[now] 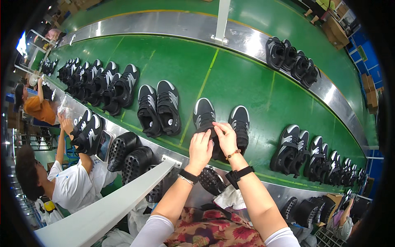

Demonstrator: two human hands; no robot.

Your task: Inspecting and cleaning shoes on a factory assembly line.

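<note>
A black sneaker (204, 108) with a grey toe cap stands on the green belt in front of me, toe pointing away. My left hand (200, 151) has its fingers bent and pressed together at the left side of the shoe's opening. From the right, my right hand (226, 140) reaches over the same shoe, thumb and fingers pinched at its upper near the tongue. The exact bit held is hidden by the fingers. Beside my right hand stands a matching sneaker (240, 119), partly covered by that hand.
Pairs of similar sneakers (167, 105) line the green belt (247, 82) on both sides. Black shoe lasts (138, 162) lie on the metal ledge, left of a slanted white post (111, 201). A phone (104, 145) lies near a co-worker (74, 181) handling sneakers at left.
</note>
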